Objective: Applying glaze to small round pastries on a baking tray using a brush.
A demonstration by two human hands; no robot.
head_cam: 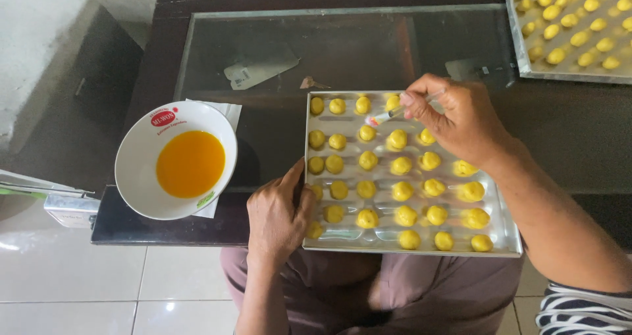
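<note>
Right now my right hand pinches a small brush over the dough balls, while my left hand grips the metal tray's near-left edge on the counter, beside a bowl of yellow glaze.

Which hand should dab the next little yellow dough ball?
Probably the right hand: it holds the small brush over the yellow dough balls. The left hand grips the silver metal tray.
</note>
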